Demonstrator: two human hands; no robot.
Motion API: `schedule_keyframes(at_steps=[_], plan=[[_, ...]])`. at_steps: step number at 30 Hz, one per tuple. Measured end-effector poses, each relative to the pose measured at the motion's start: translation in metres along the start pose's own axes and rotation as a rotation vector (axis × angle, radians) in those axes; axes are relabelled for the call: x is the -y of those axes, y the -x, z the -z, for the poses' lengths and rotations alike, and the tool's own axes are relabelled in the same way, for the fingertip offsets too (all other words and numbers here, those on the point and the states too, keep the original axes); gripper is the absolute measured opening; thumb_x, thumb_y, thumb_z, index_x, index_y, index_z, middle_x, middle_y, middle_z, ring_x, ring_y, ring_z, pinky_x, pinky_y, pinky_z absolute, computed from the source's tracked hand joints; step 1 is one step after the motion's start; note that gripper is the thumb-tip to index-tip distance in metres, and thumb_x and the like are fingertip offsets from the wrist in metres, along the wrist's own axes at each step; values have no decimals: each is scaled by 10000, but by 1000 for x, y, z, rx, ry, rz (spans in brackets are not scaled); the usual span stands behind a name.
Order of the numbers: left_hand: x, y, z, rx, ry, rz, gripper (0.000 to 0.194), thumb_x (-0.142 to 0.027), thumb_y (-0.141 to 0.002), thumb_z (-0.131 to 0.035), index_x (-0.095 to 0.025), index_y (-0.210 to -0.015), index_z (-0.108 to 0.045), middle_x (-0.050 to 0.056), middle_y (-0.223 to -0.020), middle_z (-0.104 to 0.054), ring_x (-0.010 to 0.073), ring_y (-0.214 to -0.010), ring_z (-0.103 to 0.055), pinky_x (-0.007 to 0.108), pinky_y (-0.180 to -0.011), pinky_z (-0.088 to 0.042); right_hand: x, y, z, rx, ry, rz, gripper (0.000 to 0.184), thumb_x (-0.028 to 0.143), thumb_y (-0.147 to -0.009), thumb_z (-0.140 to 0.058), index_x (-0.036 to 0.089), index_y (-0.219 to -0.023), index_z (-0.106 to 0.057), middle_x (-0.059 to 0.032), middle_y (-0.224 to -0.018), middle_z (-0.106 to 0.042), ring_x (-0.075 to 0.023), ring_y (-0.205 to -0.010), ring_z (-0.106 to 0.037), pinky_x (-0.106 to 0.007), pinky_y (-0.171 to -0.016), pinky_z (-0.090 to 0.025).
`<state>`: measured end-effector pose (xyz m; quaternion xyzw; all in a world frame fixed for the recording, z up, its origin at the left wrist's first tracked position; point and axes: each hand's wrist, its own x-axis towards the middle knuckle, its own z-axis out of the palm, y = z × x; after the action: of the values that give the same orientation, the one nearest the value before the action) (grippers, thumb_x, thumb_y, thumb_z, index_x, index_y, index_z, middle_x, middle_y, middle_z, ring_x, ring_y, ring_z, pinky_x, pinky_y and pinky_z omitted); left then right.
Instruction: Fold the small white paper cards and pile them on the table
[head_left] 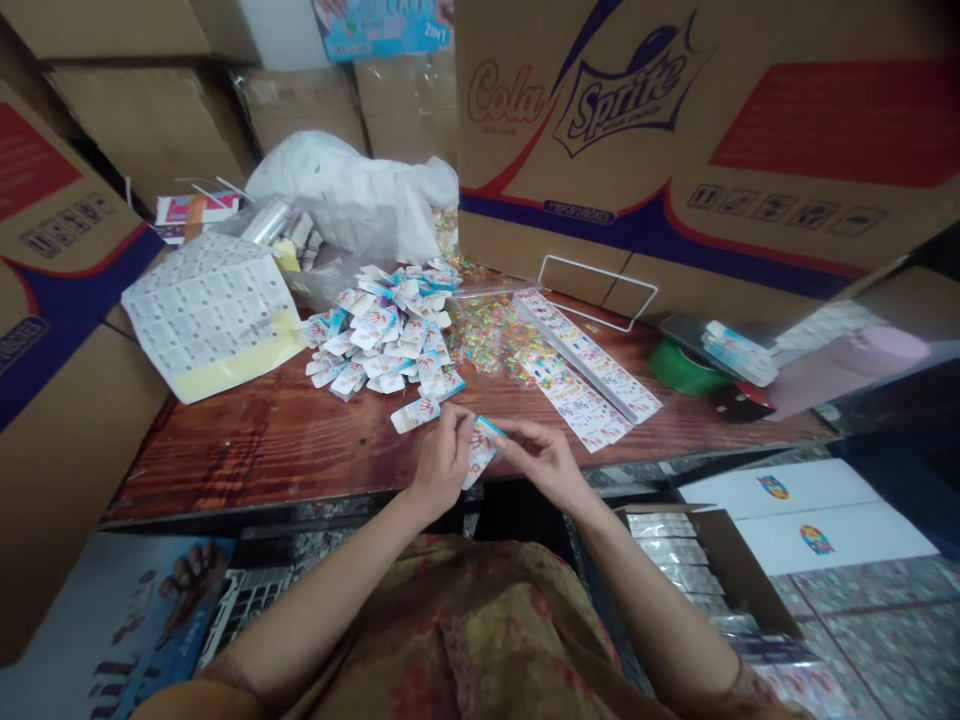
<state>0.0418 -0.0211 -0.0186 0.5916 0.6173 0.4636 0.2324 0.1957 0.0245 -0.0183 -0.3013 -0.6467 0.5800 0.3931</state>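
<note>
Between my two hands, just off the table's front edge, is a small printed paper box (pixel 481 452), white with a blue end and a hand picture. My left hand (pixel 444 455) pinches its left side with fingers curled. At its upper right, my right hand (pixel 546 460) grips the blue end between thumb and fingers. A heap of similar small boxes (pixel 386 330) lies just beyond, and a single box (pixel 415 415) rests close to my left fingertips. Right of the heap are colourful small candy-like pieces (pixel 487 335), partly in clear plastic, and printed sticker strips (pixel 592 370).
Large cartons (pixel 675 130) wall in the back and left of the wooden table (pixel 247 460). Sticker sheets (pixel 217 310) and a white plastic bag (pixel 337 190) sit at left. A green tape roll (pixel 686 368) and pink bottle (pixel 855 370) stand right; an open carton (pixel 739 565) is below.
</note>
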Motion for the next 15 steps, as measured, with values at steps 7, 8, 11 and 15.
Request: schedule_keyframes(at_steps=[7,8,11,15], plan=[[13,7,-4,-27,68,86,185,-350,-946,-334,-206,-907,-444,-7,-769,-547,134,-722,-554,256,-677,-423,-18,4,-15,13,1,1,270,347,-788,-689,248,-1039,-709,-25,-933,-715,-186,-826,-646,-323,-781,-508],[16,7,-5,-53,82,115,197,-360,-947,-334,-204,-923,-452,2,-799,-559,139,-760,-563,262,-704,-433,-21,2,-18,6,-33,-34,284,362,-786,-686,238,-1042,-706,-20,-883,-715,-172,-767,-643,-307,-728,-514],[26,6,-3,-160,112,200,247,-391,-952,-316,-201,-998,-468,34,-905,-593,153,-861,-581,289,-784,-448,-28,-12,-24,-9,-95,-114,331,404,-748,-705,201,-1010,-705,5,-721,-684,-124,-570,-581,-257,-569,-488],[43,9,13,-314,76,260,291,-425,-951,-306,-200,-1044,-464,21,-811,-607,152,-774,-598,296,-755,-464,-30,-55,-17,-66,-159,-151,364,462,-682,-723,191,-925,-708,1,-725,-682,-106,-506,-540,-237,-491,-456]])
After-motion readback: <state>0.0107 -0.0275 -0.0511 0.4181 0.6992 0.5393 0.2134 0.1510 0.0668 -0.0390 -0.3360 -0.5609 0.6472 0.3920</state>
